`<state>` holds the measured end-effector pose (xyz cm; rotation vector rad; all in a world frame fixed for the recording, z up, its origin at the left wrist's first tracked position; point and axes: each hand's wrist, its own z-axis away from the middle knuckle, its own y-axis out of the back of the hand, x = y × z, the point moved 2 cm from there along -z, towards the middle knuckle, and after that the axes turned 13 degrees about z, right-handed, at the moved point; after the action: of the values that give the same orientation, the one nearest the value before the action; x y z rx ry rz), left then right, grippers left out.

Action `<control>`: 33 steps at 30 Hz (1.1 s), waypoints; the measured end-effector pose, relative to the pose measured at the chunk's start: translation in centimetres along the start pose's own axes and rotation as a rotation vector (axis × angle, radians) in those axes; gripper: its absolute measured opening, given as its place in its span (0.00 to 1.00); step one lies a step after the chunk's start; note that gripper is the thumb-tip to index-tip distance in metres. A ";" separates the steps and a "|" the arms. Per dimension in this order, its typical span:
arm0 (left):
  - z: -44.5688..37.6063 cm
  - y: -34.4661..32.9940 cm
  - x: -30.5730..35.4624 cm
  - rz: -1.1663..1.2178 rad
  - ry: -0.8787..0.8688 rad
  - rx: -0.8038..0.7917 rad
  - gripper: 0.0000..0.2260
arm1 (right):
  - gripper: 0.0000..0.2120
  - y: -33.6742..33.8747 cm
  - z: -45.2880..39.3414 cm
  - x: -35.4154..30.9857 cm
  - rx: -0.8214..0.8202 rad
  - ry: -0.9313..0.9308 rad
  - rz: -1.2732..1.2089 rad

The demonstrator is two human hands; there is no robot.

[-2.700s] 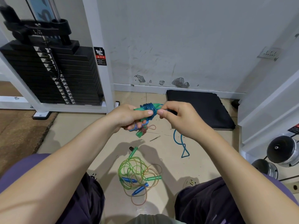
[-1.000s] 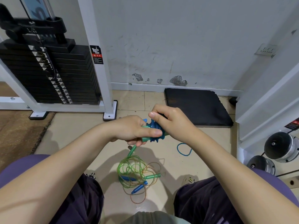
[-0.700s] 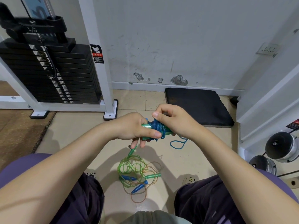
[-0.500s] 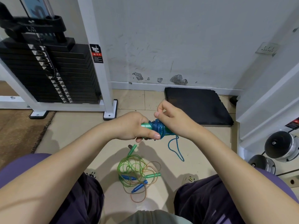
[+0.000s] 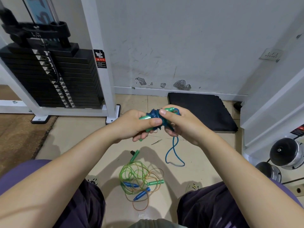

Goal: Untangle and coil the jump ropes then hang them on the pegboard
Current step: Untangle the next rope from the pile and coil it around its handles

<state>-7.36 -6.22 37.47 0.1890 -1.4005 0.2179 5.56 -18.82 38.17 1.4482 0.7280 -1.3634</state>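
Both hands — left hand (image 5: pixel 133 124), right hand (image 5: pixel 182 124) — gripping blue rope bundle (image 5: pixel 156 115)

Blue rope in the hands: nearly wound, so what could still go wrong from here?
1. The loose tail under the right hand still hangs to the floor; if dropped, the wraps around the green handles may spring loose.
2. The left hand alone pins the blue rope.
3. The tail could drag into the tangled ropes below.
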 end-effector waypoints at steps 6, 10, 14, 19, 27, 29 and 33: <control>0.1 0.2 -0.8 0.041 0.248 -0.223 0.14 | 0.06 0.0 0.2 0.2 -0.018 0.027 0.113; 0.1 0.2 -1.0 0.016 0.317 -0.296 0.09 | 0.08 -0.1 0.3 0.4 -0.031 -0.007 0.151; -0.3 0.0 -0.7 0.158 0.166 -0.252 0.10 | 0.12 0.1 0.1 0.1 -0.056 0.027 0.059; -0.8 1.3 0.1 0.309 0.047 -0.007 0.14 | 0.07 1.1 -0.1 0.4 0.008 -0.034 0.163; -0.9 1.9 -0.3 0.290 0.031 0.147 0.17 | 0.16 1.4 0.1 0.1 0.141 -0.071 0.516; -0.9 2.6 -0.3 0.286 0.041 0.205 0.18 | 0.17 1.5 0.2 0.1 0.167 -0.052 0.585; -1.2 2.9 -0.9 0.184 0.105 0.249 0.17 | 0.16 0.8 0.2 -0.4 0.195 0.040 0.741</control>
<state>-7.11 -3.10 36.41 0.2510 -1.2847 0.5484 6.11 -19.22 38.79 1.6696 0.0429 -0.8371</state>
